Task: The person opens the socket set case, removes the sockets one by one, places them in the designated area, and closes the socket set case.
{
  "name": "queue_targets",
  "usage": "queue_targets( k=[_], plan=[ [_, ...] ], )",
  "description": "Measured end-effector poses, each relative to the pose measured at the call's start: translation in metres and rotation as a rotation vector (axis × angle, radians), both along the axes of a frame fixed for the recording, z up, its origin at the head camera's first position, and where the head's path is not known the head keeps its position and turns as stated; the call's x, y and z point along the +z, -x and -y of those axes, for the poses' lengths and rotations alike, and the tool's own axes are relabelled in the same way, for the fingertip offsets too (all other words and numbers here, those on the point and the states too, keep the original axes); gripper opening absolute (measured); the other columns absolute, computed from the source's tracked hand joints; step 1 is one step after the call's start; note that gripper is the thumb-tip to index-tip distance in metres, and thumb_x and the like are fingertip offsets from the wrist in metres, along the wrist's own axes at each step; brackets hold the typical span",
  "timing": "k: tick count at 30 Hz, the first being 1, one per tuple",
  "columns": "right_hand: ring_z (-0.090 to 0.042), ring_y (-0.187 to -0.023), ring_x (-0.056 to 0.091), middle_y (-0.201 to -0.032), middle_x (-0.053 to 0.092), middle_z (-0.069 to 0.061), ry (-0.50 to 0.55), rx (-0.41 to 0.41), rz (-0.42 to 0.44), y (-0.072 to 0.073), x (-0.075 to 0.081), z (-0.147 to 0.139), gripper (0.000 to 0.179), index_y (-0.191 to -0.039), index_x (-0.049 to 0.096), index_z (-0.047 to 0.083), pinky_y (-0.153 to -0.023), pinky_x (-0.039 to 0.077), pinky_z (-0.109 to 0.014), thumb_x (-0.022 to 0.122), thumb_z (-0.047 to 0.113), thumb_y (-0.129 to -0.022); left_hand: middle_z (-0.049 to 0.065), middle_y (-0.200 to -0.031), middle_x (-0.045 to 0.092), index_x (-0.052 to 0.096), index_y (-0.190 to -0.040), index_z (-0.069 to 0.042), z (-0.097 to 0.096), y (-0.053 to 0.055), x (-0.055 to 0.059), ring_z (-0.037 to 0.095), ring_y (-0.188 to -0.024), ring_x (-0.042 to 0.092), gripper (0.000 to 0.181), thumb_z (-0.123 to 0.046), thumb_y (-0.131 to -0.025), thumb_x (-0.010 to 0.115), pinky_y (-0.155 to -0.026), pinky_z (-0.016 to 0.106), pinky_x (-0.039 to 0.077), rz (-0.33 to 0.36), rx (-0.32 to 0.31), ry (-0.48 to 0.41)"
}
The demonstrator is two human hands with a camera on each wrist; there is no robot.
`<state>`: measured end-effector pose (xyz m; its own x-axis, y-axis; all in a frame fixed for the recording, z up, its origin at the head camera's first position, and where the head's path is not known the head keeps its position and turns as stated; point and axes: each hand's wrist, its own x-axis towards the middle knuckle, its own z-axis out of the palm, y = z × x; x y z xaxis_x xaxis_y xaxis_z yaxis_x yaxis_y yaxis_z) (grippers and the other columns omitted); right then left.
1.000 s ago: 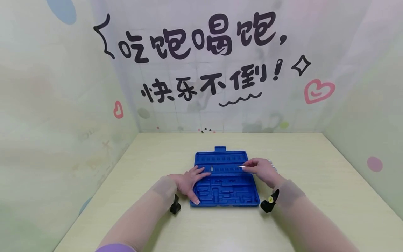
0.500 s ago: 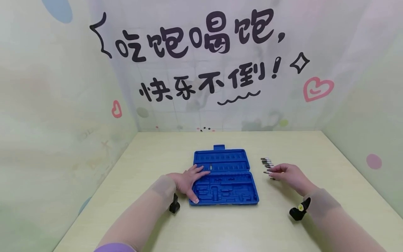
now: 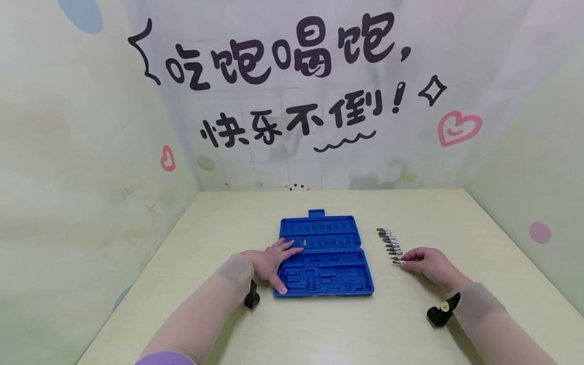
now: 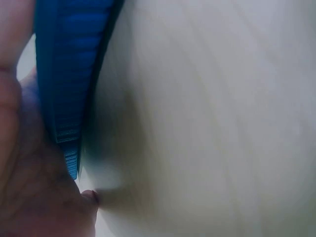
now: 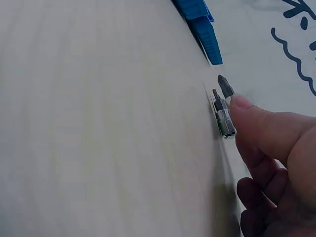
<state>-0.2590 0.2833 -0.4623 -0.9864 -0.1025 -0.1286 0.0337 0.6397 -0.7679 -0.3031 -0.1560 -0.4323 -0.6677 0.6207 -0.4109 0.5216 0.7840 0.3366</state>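
My left hand point(image 3: 274, 261) rests with spread fingers on the left side of an open blue plastic case point(image 3: 319, 291), its thumb on the near corner. One small bit point(image 3: 304, 242) stands in a slot of the case's far half. Right of the case my right hand point(image 3: 429, 264) pinches a screwdriver bit point(image 5: 226, 87) between thumb and forefinger, dark tip pointing away from the hand. Close beside it in the right wrist view is another bit point(image 5: 224, 121) with a silver shank. The other fingers are loosely curled.
Several more bits point(image 3: 389, 240) lie in a row on the pale table point(image 3: 319, 334), running back from the right hand. The case's latch tab point(image 3: 317, 213) points to the back wall. Printed walls close in the table at the back and sides.
My right hand has moved from over the case's right edge, where it held a bit, out to the row of bits, then toward its near end. The left hand stays on the case.
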Motion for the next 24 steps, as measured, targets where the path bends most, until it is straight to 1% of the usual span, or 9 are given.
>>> queue_targets(
  k=[5, 12, 18, 24],
  plan=[
    [-0.021, -0.088, 0.052, -0.095, 0.065, -0.003, -0.001, 0.005, -0.016, 0.0024, -0.0033, 0.0003, 0.03, -0.102, 0.07, 0.005, -0.082, 0.039, -0.036, 0.075, 0.029, -0.085, 0.003, -0.162, -0.002, 0.011, -0.156, -0.03, 0.0009, 0.0006, -0.0007, 0.03, -0.146, -0.009, 0.11, -0.053, -0.072, 0.079, -0.111, 0.063, 0.012, -0.008, 0.008, 0.007],
    [-0.02, -0.087, 0.052, -0.094, 0.065, -0.003, -0.021, 0.006, -0.027, 0.0045, -0.0068, -0.0007, 0.027, -0.101, 0.07, 0.005, -0.08, 0.04, -0.036, 0.074, 0.026, -0.085, 0.003, -0.162, -0.001, 0.012, -0.156, -0.03, 0.0001, -0.0001, -0.001, 0.029, -0.147, -0.009, 0.11, -0.054, -0.072, 0.079, -0.111, 0.061, 0.011, -0.019, 0.001, 0.009],
    [-0.02, -0.085, 0.053, -0.091, 0.065, -0.004, -0.017, -0.005, -0.029, 0.0052, -0.0071, -0.0007, 0.028, -0.102, 0.069, 0.003, -0.077, 0.042, -0.034, 0.075, 0.024, -0.084, 0.004, -0.162, -0.001, 0.012, -0.156, -0.028, -0.0008, -0.0004, -0.0008, 0.03, -0.147, -0.008, 0.11, -0.053, -0.073, 0.079, -0.111, 0.062, 0.012, -0.012, 0.001, 0.001],
    [-0.02, -0.084, 0.054, -0.092, 0.065, -0.004, -0.009, -0.014, -0.029, 0.0049, -0.0074, 0.0001, 0.03, -0.103, 0.067, 0.002, -0.076, 0.043, -0.033, 0.076, 0.024, -0.084, 0.002, -0.162, -0.003, 0.011, -0.156, -0.031, -0.0001, -0.0007, -0.0003, 0.028, -0.147, -0.01, 0.11, -0.053, -0.072, 0.079, -0.111, 0.062, 0.012, -0.001, 0.015, 0.012]
  ],
)
